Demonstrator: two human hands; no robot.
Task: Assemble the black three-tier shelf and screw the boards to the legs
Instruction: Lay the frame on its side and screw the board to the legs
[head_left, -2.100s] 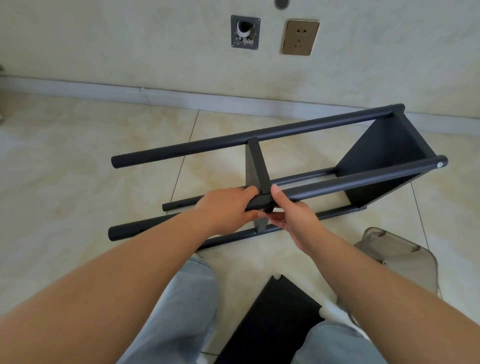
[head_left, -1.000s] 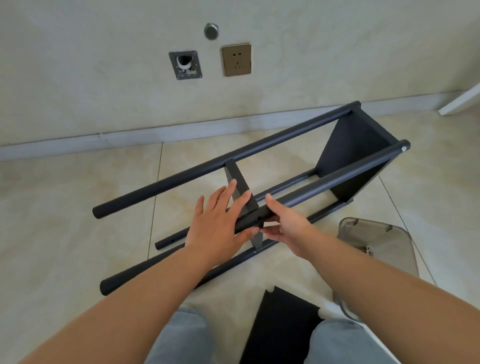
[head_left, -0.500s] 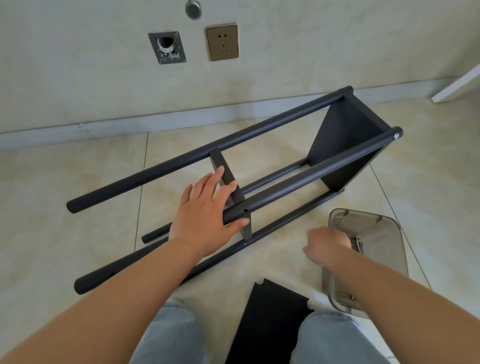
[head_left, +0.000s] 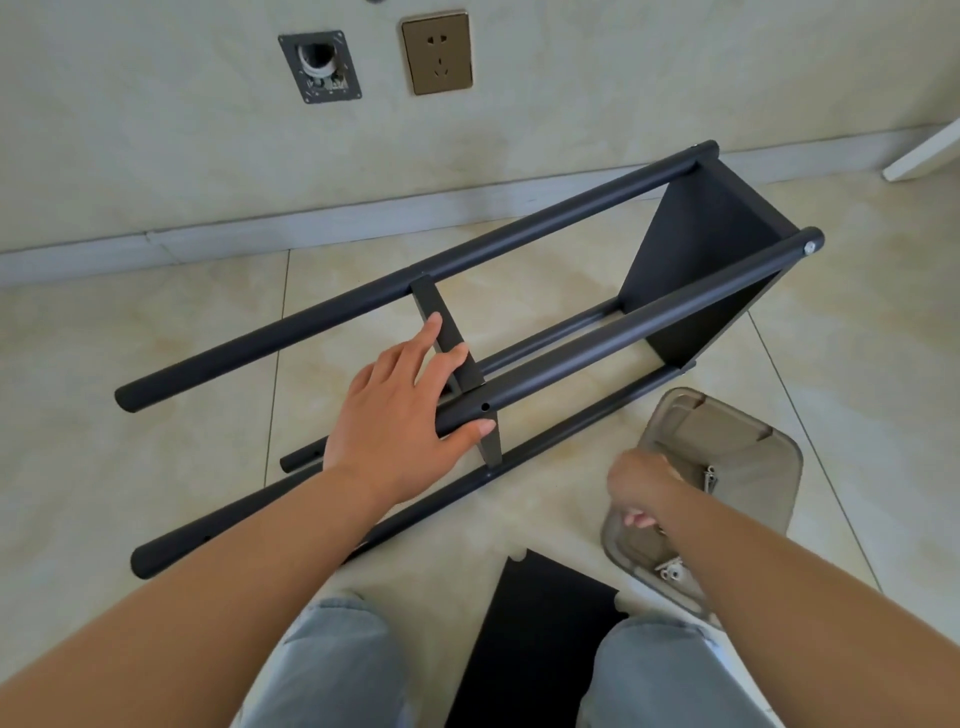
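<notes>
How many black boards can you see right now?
3: the end board fixed at the frame's far right, the middle board under the left hand, and a loose board on the floor between the knees.

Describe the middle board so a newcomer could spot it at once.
Start at the black shelf frame lying on its side on the tiled floor, four round legs running toward the wall. Midway along them, under the left hand, stands the middle board, seen edge-on as a narrow strip. Unlike the broad end board at the far end, it sits beside an open screw hole.
</notes>
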